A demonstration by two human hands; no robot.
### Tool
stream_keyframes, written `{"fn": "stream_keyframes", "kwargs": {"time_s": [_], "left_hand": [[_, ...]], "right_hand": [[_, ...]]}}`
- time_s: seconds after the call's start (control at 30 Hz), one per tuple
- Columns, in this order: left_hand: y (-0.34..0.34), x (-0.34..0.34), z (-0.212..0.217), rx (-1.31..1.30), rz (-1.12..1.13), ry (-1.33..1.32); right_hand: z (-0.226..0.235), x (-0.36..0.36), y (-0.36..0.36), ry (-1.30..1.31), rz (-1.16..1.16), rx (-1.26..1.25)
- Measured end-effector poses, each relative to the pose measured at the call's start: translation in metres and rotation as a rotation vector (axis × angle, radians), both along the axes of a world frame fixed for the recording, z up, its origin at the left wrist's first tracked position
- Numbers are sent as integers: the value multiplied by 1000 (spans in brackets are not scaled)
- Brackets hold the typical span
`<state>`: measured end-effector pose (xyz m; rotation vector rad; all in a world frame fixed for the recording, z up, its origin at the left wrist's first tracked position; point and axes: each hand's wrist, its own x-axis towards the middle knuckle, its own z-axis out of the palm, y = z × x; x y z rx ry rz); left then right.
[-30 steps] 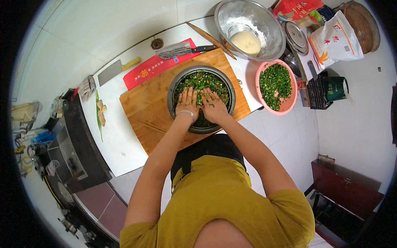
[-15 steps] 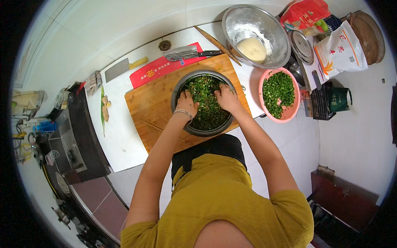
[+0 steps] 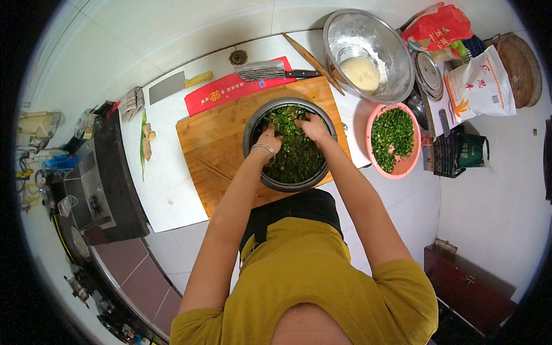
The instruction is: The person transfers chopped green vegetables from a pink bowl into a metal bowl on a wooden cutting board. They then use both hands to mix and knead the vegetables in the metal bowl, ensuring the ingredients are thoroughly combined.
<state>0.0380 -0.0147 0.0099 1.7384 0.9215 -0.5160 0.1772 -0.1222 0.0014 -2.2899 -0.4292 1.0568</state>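
Observation:
A dark-rimmed round metal bowl (image 3: 250, 124) full of chopped green filling (image 3: 295, 150) stands on a wooden cutting board (image 3: 210, 141). Both my hands are inside it. My left hand (image 3: 269, 140), a silver bangle at its wrist, is at the bowl's left side with thumb and fingers apart, the tips partly sunk in the greens. Across from it, at the upper right, my right hand (image 3: 313, 127) reaches in with its fingers spread, touching the filling. Bits of green cling to the skin. Neither hand visibly lifts a clump.
Behind the board lie a wide-bladed knife (image 3: 261, 71) on a red packet (image 3: 221, 95) and a cleaver (image 3: 168, 88). To the right are a steel bowl (image 3: 397, 80) with dough (image 3: 360, 75), a wooden rolling pin (image 3: 313, 62) and a pink basin (image 3: 409, 163) of chopped greens. Ginger (image 3: 147, 144) lies left.
My hands have drawn closer together inside the bowl, the left moving right and the right turning its fingers inward. The filling between them has shifted. The whole view has tilted slightly.

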Motion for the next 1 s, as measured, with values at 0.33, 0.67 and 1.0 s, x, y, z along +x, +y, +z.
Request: {"fn": "stream_keyframes", "kwargs": {"time_s": [0.33,0.67,1.0], "left_hand": [[2,-15,36,-893,872,-285],[6,-26,72,-608,359,20],[14,-56,17,259,-541,-362]], "right_hand": [[85,-106,-14,-484,482,-22],[69,-143,-12,-248,774,-335],[110,-86,-30,-98,703,150]]}}
